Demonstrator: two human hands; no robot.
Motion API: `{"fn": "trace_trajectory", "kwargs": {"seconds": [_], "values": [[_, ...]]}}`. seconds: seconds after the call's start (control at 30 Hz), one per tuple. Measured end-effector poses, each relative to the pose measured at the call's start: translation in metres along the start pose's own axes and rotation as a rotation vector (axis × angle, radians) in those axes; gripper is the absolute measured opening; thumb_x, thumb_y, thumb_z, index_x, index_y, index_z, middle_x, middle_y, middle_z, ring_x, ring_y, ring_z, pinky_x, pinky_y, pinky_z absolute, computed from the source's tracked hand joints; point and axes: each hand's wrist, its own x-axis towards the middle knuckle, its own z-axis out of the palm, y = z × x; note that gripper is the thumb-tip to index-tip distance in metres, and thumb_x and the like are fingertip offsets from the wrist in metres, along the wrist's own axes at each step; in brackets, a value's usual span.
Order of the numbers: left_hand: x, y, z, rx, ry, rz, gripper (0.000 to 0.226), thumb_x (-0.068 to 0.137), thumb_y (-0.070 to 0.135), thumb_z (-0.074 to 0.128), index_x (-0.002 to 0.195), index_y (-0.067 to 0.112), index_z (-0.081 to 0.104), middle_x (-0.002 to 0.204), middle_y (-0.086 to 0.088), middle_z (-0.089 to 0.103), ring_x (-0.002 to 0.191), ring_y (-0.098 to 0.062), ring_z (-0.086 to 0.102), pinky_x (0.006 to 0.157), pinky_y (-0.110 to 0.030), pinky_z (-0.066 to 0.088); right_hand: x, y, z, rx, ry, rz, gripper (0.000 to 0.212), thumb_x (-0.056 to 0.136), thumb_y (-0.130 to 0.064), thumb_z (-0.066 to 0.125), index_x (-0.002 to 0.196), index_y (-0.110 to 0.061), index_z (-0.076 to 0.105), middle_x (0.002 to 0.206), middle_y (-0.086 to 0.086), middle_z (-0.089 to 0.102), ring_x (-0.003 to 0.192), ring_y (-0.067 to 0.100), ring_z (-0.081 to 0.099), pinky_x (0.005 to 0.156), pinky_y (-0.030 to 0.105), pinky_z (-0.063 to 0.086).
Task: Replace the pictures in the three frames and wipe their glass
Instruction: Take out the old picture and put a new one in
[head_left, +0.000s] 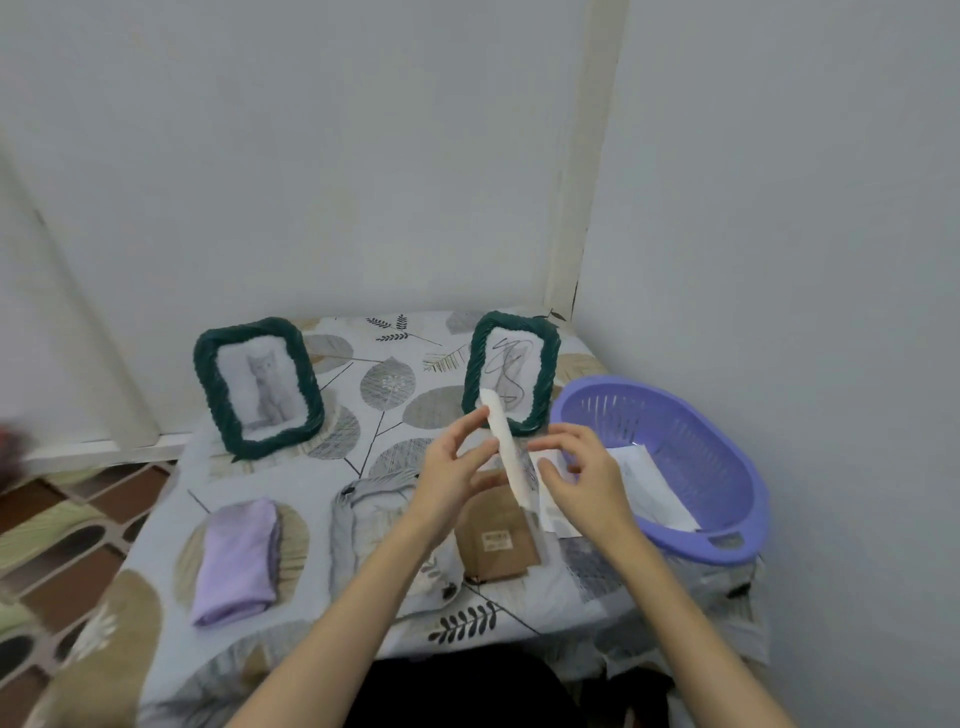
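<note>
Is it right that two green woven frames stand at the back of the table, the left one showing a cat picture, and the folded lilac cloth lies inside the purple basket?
Not quite. The head view shows the folded lilac cloth lying on the table at its front left, far from the purple basket, which holds sheets of paper. The rest holds: two green woven frames stand at the back, the left frame showing a cat picture.

Leaf-print table (395, 374): 2 green frames (258, 387) (511, 371), lilac cloth (236, 561), purple basket (670, 467), brown backing (496, 535)

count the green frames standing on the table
2: one frame at the back left with a cat picture, one frame at the back right with a scribble drawing. A third may be hidden under the hands.
</note>
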Motion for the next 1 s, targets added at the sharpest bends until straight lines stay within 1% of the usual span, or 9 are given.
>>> {"fn": "trace_trajectory", "kwargs": {"seconds": [0.1, 0.27, 0.37, 0.43, 0.53, 0.67, 0.83, 0.9, 1.0], "values": [[-0.009, 0.005, -0.024, 0.019, 0.082, 0.014, 0.05, 0.084, 0.0, 0.061, 0.132, 0.005, 0.046, 0.135, -0.001, 0.048, 0.082, -0.004, 0.069, 0.083, -0.045, 0.056, -0.003, -0.003, 0.016, 0.073, -0.109, 0.105, 0.031, 0.082, -0.018, 0.068, 0.109, -0.029, 0.057, 0.126, -0.004, 0.041, 0.122, 0.011, 0.04, 0.103, 0.032, 0.036], [-0.024, 0.01, -0.064, -0.006, 0.237, 0.015, 0.057, 0.077, -0.002, 0.068, 0.129, 0.003, 0.046, 0.129, -0.003, 0.051, 0.09, -0.018, 0.068, 0.075, -0.039, 0.059, -0.011, -0.015, 0.057, 0.286, -0.332, 0.305, 0.057, 0.075, -0.026, 0.075, 0.125, -0.026, 0.048, 0.122, -0.007, 0.042, 0.123, 0.016, 0.042, 0.102, 0.043, 0.041], [-0.033, 0.014, -0.081, -0.032, 0.287, 0.014, 0.053, 0.076, -0.01, 0.065, 0.124, 0.003, 0.047, 0.105, -0.004, 0.062, 0.075, -0.011, 0.069, 0.064, -0.03, 0.059, -0.017, -0.024, 0.085, 0.467, -0.454, 0.398, 0.044, 0.075, -0.027, 0.074, 0.115, -0.029, 0.056, 0.126, 0.003, 0.05, 0.117, 0.023, 0.051, 0.089, 0.041, 0.052], [-0.038, 0.016, -0.089, -0.056, 0.295, 0.005, 0.052, 0.077, -0.015, 0.06, 0.123, 0.004, 0.046, 0.089, -0.003, 0.064, 0.066, -0.009, 0.069, 0.062, -0.028, 0.059, -0.02, -0.03, 0.101, 0.649, -0.461, 0.453, 0.03, 0.08, -0.019, 0.069, 0.108, -0.022, 0.062, 0.124, 0.015, 0.055, 0.108, 0.032, 0.059, 0.084, 0.041, 0.053], [-0.041, 0.015, -0.103, -0.033, 0.307, 0.011, 0.053, 0.078, -0.018, 0.057, 0.125, 0.004, 0.046, 0.086, 0.002, 0.066, 0.066, -0.006, 0.068, 0.063, -0.029, 0.059, -0.024, -0.037, 0.114, 0.79, -0.412, 0.502, 0.028, 0.084, -0.006, 0.062, 0.112, -0.008, 0.061, 0.122, 0.023, 0.056, 0.095, 0.031, 0.059, 0.071, 0.034, 0.052], [-0.045, 0.014, -0.118, 0.018, 0.294, 0.024, 0.051, 0.08, -0.018, 0.055, 0.124, 0.009, 0.048, 0.075, 0.009, 0.07, 0.066, -0.003, 0.065, 0.064, -0.026, 0.057, -0.024, -0.03, 0.116, 0.805, -0.451, 0.487, 0.039, 0.078, -0.001, 0.068, 0.114, -0.013, 0.06, 0.111, 0.022, 0.063, 0.088, 0.03, 0.057, 0.067, 0.038, 0.042], [-0.047, 0.009, -0.129, 0.076, 0.303, 0.059, 0.045, 0.082, -0.013, 0.056, 0.119, 0.013, 0.056, 0.092, 0.005, 0.066, 0.085, -0.014, 0.058, 0.079, -0.034, 0.054, -0.017, -0.024, 0.107, 0.7, -0.476, 0.428, 0.04, 0.075, 0.005, 0.067, 0.109, -0.016, 0.065, 0.099, 0.007, 0.064, 0.081, 0.02, 0.059, 0.06, 0.027, 0.046], [-0.047, 0.004, -0.135, 0.22, 0.281, 0.063, 0.038, 0.083, -0.006, 0.06, 0.114, 0.016, 0.059, 0.099, -0.002, 0.065, 0.088, -0.015, 0.058, 0.08, -0.025, 0.053, -0.015, -0.025, 0.103, 0.631, -0.437, 0.408, 0.038, 0.076, 0.007, 0.067, 0.105, -0.017, 0.067, 0.102, 0.003, 0.065, 0.079, 0.013, 0.061, 0.055, 0.019, 0.047], [-0.046, -0.009, -0.144, 0.553, 0.217, 0.036, 0.04, 0.08, 0.003, 0.067, 0.117, 0.016, 0.058, 0.11, 0.002, 0.061, 0.094, -0.012, 0.054, 0.077, -0.005, 0.044, -0.011, -0.023, 0.102, 0.504, -0.436, 0.38, 0.035, 0.077, 0.005, 0.068, 0.106, -0.014, 0.066, 0.099, 0.0, 0.065, 0.071, 0.008, 0.059, 0.051, 0.013, 0.044]]}}
